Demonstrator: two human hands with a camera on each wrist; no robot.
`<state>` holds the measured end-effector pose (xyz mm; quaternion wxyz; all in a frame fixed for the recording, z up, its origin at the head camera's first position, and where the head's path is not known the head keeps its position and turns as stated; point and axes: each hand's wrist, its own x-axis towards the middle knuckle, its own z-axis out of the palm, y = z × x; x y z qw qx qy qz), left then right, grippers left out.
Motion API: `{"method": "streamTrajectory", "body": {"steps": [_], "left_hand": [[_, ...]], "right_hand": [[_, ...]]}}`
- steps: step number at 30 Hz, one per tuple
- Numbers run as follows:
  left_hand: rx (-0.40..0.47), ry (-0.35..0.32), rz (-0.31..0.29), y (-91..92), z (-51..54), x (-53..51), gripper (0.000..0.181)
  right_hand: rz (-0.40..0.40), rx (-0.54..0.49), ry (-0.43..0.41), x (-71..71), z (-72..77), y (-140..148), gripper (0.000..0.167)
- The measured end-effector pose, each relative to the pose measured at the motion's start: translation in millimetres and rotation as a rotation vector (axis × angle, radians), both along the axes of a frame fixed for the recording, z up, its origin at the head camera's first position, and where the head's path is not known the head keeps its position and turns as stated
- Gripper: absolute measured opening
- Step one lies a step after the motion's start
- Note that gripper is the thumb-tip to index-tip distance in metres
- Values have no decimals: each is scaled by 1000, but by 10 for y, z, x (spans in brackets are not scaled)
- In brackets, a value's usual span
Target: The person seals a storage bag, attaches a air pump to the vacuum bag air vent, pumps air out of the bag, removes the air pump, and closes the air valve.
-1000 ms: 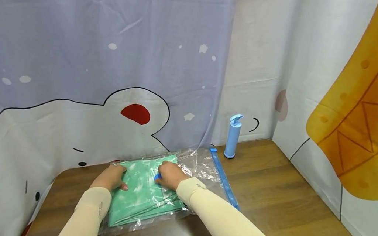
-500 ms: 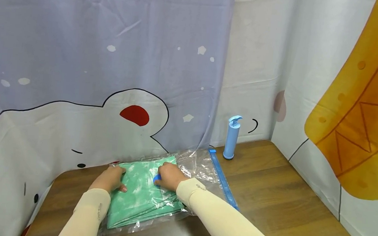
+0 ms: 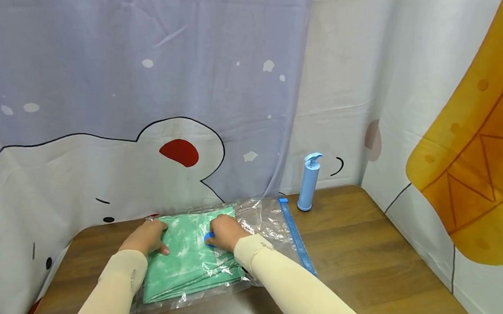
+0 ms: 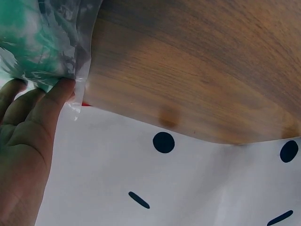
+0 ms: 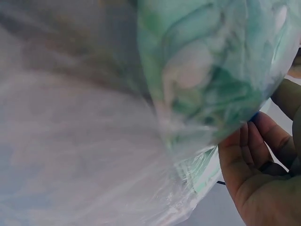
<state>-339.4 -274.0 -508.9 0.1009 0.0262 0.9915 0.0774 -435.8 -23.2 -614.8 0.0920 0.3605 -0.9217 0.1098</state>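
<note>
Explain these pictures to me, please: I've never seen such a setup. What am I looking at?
There is no robot here, just a person working bare-handed. The wide picture comes from a camera worn on the head, looking forward and down; the two close ones come from a camera on each wrist. On the wooden table lies a clear plastic bag with a blue strip along its right edge and folded green material inside. A light blue pump-like cylinder stands upright near the strip's far end. The left hand touches the bag's left end. The right hand pinches a small blue piece on the bag, partly hidden.
</note>
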Motion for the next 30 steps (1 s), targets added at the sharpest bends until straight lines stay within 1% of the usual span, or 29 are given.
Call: {"method": "streamTrajectory", "body": {"steps": [3,8,14,17,22,26,30], "left_hand": [[8,3,2,-4,-10,-10,93],[9,0,4,-14,-51,-47,93],[12,-9,4,-19,-28,-25,93],[9,-9,2,-16,-19,-26,92],[11,-5,-3,-13,-33,-33,90],[6,-5,4,-21,-40,-40,89],[10,-6,10,-27,-39,-35,90]], "right_hand": [[13,20,27,-13,-11,-6,33],[25,44,44,-16,-16,-4,31],[39,45,57,-5,-27,-6,28],[20,52,51,14,-13,10,28],[-36,88,23,53,10,35,37],[-38,97,11,71,12,25,39],[-35,105,30,79,4,5,39]]}}
